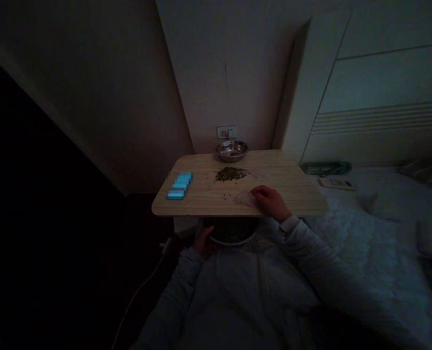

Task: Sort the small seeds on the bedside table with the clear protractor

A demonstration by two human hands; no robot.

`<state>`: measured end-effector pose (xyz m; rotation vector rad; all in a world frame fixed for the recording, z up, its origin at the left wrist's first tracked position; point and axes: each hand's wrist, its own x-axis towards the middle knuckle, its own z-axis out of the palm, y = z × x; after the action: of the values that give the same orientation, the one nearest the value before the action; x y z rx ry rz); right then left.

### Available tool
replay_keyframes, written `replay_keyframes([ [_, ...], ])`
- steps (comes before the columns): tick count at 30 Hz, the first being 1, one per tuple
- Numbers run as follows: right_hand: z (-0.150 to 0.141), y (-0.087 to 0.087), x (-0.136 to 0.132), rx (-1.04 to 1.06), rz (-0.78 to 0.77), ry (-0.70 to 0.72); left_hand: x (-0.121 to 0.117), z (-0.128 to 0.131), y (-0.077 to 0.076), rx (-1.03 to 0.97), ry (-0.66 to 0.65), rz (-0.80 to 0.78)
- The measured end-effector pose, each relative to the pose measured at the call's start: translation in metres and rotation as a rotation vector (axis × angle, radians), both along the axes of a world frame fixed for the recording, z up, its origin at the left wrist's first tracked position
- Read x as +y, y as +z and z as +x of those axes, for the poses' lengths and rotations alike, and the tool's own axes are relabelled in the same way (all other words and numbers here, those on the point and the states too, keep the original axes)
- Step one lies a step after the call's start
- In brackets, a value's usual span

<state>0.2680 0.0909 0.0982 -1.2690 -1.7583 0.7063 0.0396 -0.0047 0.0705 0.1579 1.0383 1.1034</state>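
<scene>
On the wooden table (194, 206), my right hand (270, 200) is closed with its fingertips pinched at the edge of a thin, clear plastic piece (244, 198); its exact kind is hard to make out in the dim light. Beyond it lies a heap of small dark green beans (229, 174), with a few strays scattered nearby. Below the table's front edge, my left hand (204, 241) grips the side of a dark basin with a pale rim (232, 243). The tabletop hides the basin's far part.
A shiny metal bowl (231, 151) stands at the table's back edge, below a wall socket (226, 131). A lit, pixelated phone (180, 186) lies at the left. A bed (369, 243) with a pale remote (337, 183) is on the right. A white cable (139, 290) trails at lower left.
</scene>
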Motion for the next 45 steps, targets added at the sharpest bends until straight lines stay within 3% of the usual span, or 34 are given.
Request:
replay_keyframes([
  [45, 0.0004, 0.0021, -0.0024, -0.053, 0.028, 0.012, 0.0012, -0.0029, -0.0056, 0.038, 0.009, 0.016],
])
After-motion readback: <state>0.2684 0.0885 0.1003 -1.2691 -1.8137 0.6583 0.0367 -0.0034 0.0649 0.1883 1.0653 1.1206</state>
